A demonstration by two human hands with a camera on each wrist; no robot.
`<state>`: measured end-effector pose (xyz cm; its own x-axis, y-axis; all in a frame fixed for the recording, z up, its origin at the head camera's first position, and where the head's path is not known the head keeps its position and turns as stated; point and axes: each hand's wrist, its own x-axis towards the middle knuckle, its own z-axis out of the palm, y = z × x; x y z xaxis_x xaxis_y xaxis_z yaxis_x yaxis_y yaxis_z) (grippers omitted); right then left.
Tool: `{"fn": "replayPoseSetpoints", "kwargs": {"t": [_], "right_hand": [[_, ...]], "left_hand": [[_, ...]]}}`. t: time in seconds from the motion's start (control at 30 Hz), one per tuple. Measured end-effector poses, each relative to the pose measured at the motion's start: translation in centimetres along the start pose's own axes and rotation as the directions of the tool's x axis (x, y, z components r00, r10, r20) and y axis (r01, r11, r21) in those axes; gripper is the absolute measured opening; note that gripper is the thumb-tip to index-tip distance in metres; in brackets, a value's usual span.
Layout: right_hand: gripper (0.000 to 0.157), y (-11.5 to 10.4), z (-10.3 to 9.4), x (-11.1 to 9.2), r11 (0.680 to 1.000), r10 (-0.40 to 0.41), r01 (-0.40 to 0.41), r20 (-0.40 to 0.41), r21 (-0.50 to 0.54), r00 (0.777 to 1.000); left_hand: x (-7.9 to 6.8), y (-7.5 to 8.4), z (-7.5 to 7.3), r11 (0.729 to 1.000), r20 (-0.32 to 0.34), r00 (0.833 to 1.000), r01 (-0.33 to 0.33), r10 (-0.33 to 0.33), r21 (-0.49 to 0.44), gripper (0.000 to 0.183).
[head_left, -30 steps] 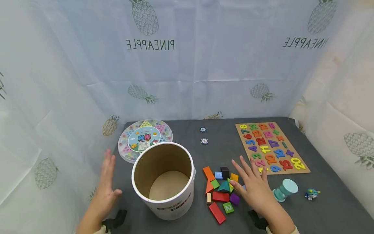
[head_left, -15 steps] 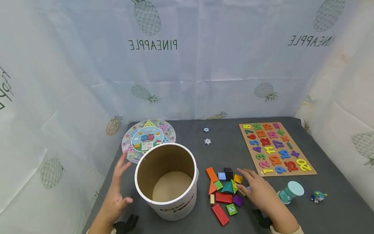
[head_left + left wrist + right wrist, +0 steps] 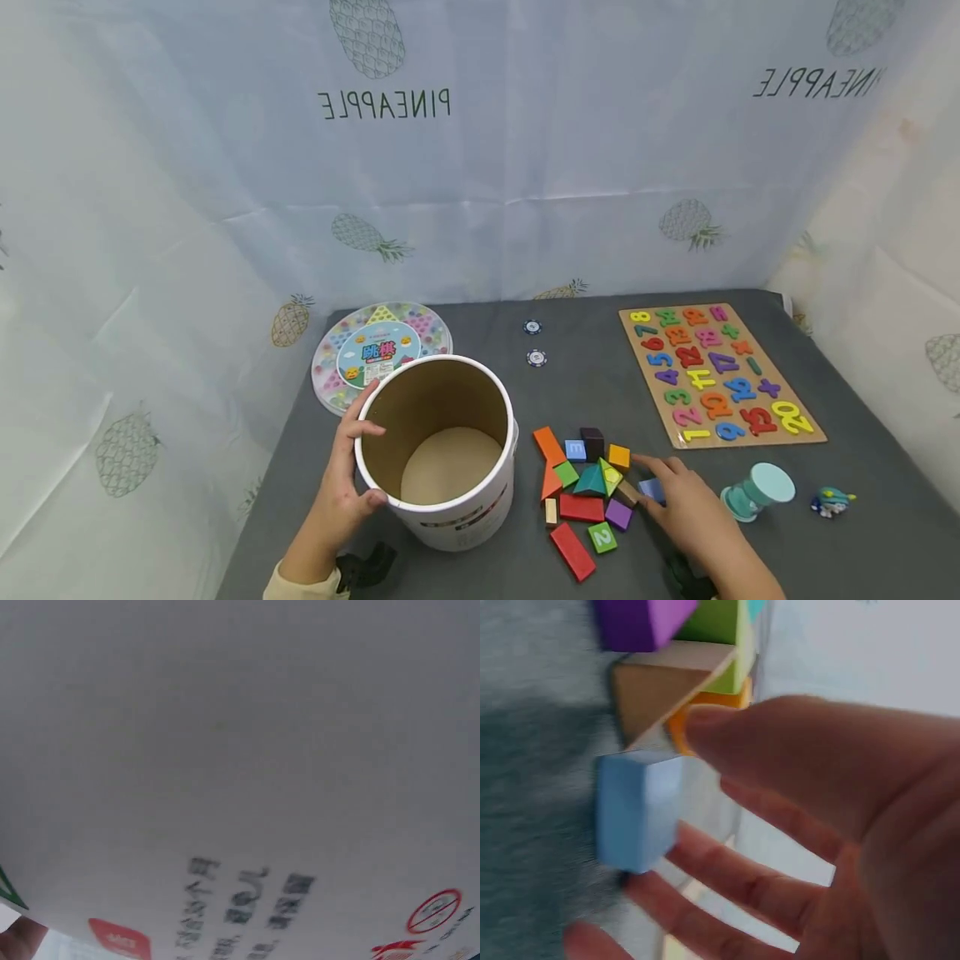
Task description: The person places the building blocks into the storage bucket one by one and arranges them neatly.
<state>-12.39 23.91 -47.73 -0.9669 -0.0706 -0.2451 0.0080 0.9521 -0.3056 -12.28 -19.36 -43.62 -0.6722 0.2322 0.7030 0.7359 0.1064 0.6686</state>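
A tall white bucket (image 3: 468,518) stands upright, its brown inside bare. My left hand (image 3: 339,490) holds it at the near left of the rim, one finger hooked over the edge and the thumb against the outer side. Printed white wall fills the left wrist view. My right hand (image 3: 692,510) is low at the right side of a heap of wooden blocks, fingers spread around a light blue block (image 3: 637,814). In the right wrist view the thumb stands apart from that block, while fingertips come close to its far side. A bare wood triangular block (image 3: 660,682) sits beside it.
Several coloured blocks, including a red one (image 3: 573,552), lie right of the bucket. Behind are a round Chinese checkers box (image 3: 341,354) and two poker chips (image 3: 536,357). A number puzzle board (image 3: 652,367), a turquoise stand (image 3: 757,492) and a small toy figure (image 3: 831,502) are at right.
My left hand has moved right and taken hold of the bucket's rim. My right hand has come down and right, beside the light blue block. The view has shifted slightly.
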Motion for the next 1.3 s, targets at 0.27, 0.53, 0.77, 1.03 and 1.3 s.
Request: {"fn": "replayPoseSetpoints", "kwargs": {"t": [0.27, 0.53, 0.77, 1.03, 1.3], "right_hand": [[0.037, 0.1, 0.3, -0.9, 0.998, 0.051, -0.049, -0.087, 0.024, 0.995], [0.047, -6.4, -5.0, -2.9, 0.962, -0.102, 0.207, -0.468, 0.18, 0.878], [0.043, -16.5, -7.3, -2.0, 0.695, -0.386, 0.644, -0.591, 0.318, 0.709], [0.03, -20.7, -5.0, 2.6, 0.66, -0.467, 0.667, -0.508, 0.344, 0.724], [0.03, -18.8, -4.5, 2.6, 0.63, -0.426, 0.629, -0.473, 0.456, 0.771]], "left_hand": [[0.4, 1.0, -0.4, 0.999, -0.075, 0.997, -0.031, 0.032, 0.019, 0.057], [1.0, 1.4, -1.1, 0.936, -0.134, 0.984, -0.066, 0.119, 0.345, 0.056], [0.9, 1.3, -1.9, 0.911, -0.163, 0.981, -0.034, 0.11, 0.41, 0.057], [0.7, -0.3, -2.3, 0.992, -0.101, 0.995, 0.024, -0.012, 0.124, 0.038], [0.6, -2.0, -0.3, 0.995, -0.227, 0.974, -0.004, -0.017, -0.095, 0.022]]}}
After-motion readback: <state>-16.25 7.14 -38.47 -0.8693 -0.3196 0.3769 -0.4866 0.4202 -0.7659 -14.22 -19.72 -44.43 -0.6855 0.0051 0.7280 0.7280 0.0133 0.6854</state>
